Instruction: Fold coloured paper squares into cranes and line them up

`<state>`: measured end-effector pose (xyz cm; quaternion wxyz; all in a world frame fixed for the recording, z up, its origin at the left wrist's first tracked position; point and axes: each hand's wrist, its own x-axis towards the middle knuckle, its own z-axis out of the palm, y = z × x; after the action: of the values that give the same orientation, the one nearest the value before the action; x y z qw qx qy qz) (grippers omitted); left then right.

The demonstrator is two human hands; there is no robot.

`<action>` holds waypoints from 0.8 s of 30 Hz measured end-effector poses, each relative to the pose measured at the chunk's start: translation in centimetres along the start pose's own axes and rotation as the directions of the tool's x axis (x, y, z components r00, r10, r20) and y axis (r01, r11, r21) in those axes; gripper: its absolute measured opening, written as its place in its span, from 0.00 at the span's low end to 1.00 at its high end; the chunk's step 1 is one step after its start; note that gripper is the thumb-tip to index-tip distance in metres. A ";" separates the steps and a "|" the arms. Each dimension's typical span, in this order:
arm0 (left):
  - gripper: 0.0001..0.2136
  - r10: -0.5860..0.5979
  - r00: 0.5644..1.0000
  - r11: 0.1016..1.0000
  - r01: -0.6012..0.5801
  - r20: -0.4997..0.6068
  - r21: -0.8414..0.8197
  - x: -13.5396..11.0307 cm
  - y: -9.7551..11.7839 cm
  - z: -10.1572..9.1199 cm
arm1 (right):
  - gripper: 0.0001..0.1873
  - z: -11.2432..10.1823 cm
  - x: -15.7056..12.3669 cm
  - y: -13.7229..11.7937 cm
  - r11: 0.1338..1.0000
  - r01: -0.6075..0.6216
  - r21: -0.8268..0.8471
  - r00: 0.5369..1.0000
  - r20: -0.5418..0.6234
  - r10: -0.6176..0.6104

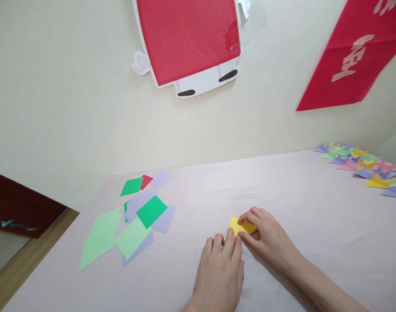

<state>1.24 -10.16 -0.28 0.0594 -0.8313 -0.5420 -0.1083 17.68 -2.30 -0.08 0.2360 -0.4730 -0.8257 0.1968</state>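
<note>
A small yellow folded paper lies on the pale pink table in front of me. My left hand rests palm down with its fingers together, the fingertips pressing on the paper's near left edge. My right hand comes in from the right, fingers curled over the paper's right side and pinching it against the table. Most of the paper is hidden under the two hands.
Loose paper squares in green, light green, lilac and red lie scattered at the left of the table. A row of folded paper figures in several colours lines the far right edge. Red posters hang on the cream wall.
</note>
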 end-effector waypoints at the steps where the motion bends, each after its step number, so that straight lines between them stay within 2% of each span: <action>1: 0.19 -0.004 1.000 1.000 0.004 0.001 0.000 0.0 0.1 -0.1 | 0.05 0.0 0.0 0.0 1.000 0.004 0.002 1.000 -0.004 -0.004; 8: 0.13 -0.028 1.000 0.999 0.028 0.002 0.027 -0.2 0.0 -0.5 | 0.13 -0.3 -0.8 1.9 0.998 -0.009 -0.059 0.996 -0.085 0.004; 14: 0.13 -0.066 0.996 0.994 0.071 -0.055 0.084 -1.4 -0.4 -0.2 | 0.15 -1.2 -1.7 4.1 0.998 -0.043 -0.051 0.993 -0.116 0.036; 21: 0.12 -0.108 0.991 0.986 0.117 -0.075 0.119 -2.3 -0.4 -0.5 | 0.16 -1.5 -1.8 4.3 0.998 -0.061 -0.003 0.991 -0.119 0.060; 24: 0.09 -0.146 0.989 0.987 0.147 -0.028 0.069 -2.3 -0.9 -1.1 | 0.13 -1.8 -1.9 4.0 0.998 -0.064 0.021 0.993 -0.102 0.066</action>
<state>-0.62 -12.05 0.22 0.0869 -0.7853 -0.6043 -0.1028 22.28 -1.84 -1.19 0.2758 -0.5071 -0.7948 0.1873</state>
